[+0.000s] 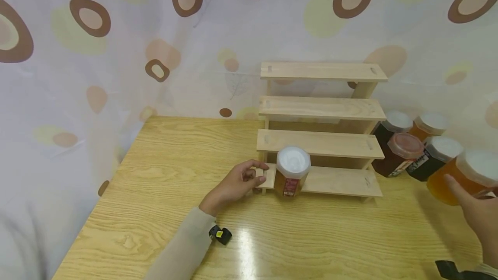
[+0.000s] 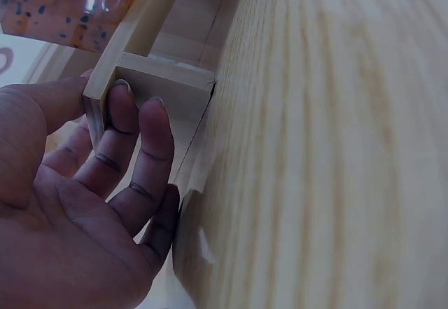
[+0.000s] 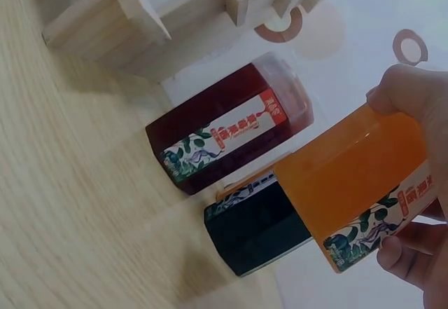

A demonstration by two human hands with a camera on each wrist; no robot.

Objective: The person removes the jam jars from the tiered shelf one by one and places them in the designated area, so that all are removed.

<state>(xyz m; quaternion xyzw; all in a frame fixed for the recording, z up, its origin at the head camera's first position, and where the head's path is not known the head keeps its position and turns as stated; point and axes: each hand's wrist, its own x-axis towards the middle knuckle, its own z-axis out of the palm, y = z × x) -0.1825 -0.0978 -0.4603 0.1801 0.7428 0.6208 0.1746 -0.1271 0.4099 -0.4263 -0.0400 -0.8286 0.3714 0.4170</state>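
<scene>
A pale wooden shelf (image 1: 319, 142) with several steps stands on the table. My left hand (image 1: 235, 184) holds the left end of its lowest step; in the left wrist view the thumb and fingers (image 2: 122, 109) pinch the board's edge. Beside that hand, a jar (image 1: 292, 171) with a clear-white lid and reddish label stands upright on the lowest step. At the far right, my right hand (image 1: 479, 215) grips an orange jar (image 3: 350, 176) with a white lid. That jar is tilted and looks raised off the table in the right wrist view.
Right of the shelf stand a red-lidded dark red jar (image 1: 404, 152), a dark jar (image 1: 433, 159), another dark jar (image 1: 393, 124) and an orange jar (image 1: 428, 126). Patterned cloth (image 1: 202, 55) hangs behind the wood-grain table (image 1: 175, 159).
</scene>
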